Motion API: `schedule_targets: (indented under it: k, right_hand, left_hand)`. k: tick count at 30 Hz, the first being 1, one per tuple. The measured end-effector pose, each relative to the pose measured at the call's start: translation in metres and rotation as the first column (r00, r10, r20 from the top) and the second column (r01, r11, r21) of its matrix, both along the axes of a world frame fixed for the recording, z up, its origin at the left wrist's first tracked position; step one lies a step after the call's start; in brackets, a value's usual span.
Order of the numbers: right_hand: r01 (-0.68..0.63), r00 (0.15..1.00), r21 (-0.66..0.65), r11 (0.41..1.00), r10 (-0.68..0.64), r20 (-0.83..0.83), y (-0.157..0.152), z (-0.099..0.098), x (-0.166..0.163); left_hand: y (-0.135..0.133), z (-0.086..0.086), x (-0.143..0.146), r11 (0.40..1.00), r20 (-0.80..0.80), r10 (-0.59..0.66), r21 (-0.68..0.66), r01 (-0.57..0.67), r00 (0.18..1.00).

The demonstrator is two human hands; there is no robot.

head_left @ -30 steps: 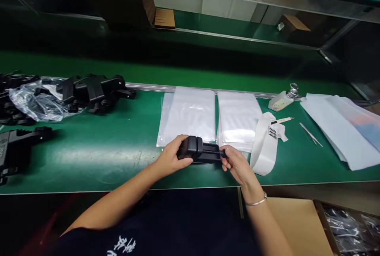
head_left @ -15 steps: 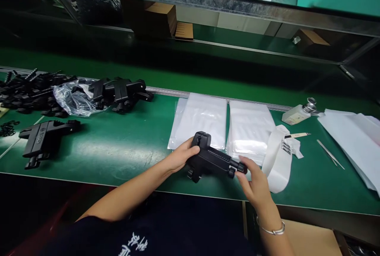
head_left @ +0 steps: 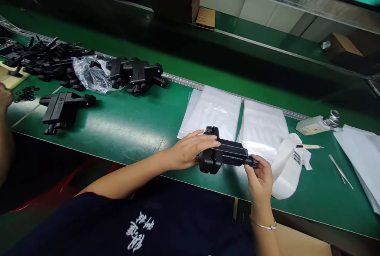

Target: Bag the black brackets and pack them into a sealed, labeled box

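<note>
Above the front edge of the green bench I hold a black plastic clamp-like bracket (head_left: 230,153) in both hands. My left hand (head_left: 190,149) grips its wide end, fingers stretched across the top and the thumb hidden. At the narrow end, my right hand (head_left: 260,174) pinches the knob-like tip between thumb and fingers. Behind the bracket lie two stacks of clear plastic bags, a left stack (head_left: 218,107) and a right stack (head_left: 264,125). A similar bracket (head_left: 63,107) with lettering on it rests on the bench to the left.
Black parts (head_left: 44,60) are heaped at the far left, beside a crumpled clear bag (head_left: 93,73) and more brackets (head_left: 138,74). Another person's hand (head_left: 5,97) shows near small black rings (head_left: 27,93). At right are a label strip (head_left: 286,169), a bottle (head_left: 316,124) and tweezers (head_left: 341,170).
The bracket has turned in my hands, showing another side. My left fingers now lie across its top. The view has shifted and tilted, and another person's hand has appeared at the left edge.
</note>
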State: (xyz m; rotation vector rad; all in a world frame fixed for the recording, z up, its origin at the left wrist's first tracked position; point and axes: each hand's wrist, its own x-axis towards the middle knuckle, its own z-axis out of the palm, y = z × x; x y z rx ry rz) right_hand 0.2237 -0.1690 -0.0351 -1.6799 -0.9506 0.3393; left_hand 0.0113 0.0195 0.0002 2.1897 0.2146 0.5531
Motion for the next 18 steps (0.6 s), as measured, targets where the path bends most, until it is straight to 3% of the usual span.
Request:
schedule_targets:
  k: [4, 7, 9, 11, 12, 13, 14, 15, 16, 18]
  right_hand:
    - [-0.045, 0.991, -0.022, 0.999, 0.047, 0.125, 0.000, 0.004, 0.002]
    - [-0.117, 0.902, -0.052, 0.992, 0.128, 0.412, 0.001, 0.022, 0.003]
    - [-0.226, 0.738, -0.047, 0.973, 0.202, 0.644, 0.004, 0.039, 0.001]
    - [-0.350, 0.550, -0.056, 0.935, 0.254, 0.795, 0.007, 0.053, -0.003]
    - [-0.389, 0.488, -0.072, 0.918, 0.271, 0.830, 0.009, 0.058, -0.005]
    - [-0.413, 0.461, -0.082, 0.907, 0.285, 0.841, 0.011, 0.061, -0.008]
    - [-0.424, 0.477, -0.084, 0.902, 0.301, 0.826, 0.012, 0.063, -0.010]
    - [-0.418, 0.540, -0.081, 0.905, 0.319, 0.779, 0.014, 0.064, -0.012]
    - [-0.394, 0.641, -0.087, 0.915, 0.342, 0.687, 0.015, 0.063, -0.014]
    - [-0.350, 0.858, -0.149, 0.925, 0.381, 0.344, 0.017, 0.061, -0.016]
  left_hand:
    - [0.001, 0.005, -0.005, 1.000, 0.053, 0.014, -0.022, -0.013, 0.999]
    - [0.001, 0.006, -0.006, 0.965, 0.026, 0.084, -0.250, -0.075, 0.996]
    - [0.000, 0.006, -0.004, 0.845, -0.024, 0.150, -0.516, -0.140, 0.988]
    - [-0.004, 0.003, 0.000, 0.650, -0.085, 0.179, -0.738, -0.182, 0.980]
    - [-0.006, 0.002, 0.002, 0.572, -0.107, 0.185, -0.796, -0.195, 0.977]
    - [-0.008, 0.000, 0.002, 0.533, -0.124, 0.193, -0.820, -0.210, 0.973]
    - [-0.009, -0.001, 0.002, 0.539, -0.136, 0.209, -0.810, -0.230, 0.968]
    - [-0.010, -0.002, 0.000, 0.581, -0.139, 0.231, -0.774, -0.252, 0.963]
    - [-0.010, -0.002, -0.003, 0.645, -0.134, 0.260, -0.713, -0.275, 0.956]
    - [-0.007, -0.002, -0.010, 0.788, -0.118, 0.296, -0.531, -0.312, 0.948]
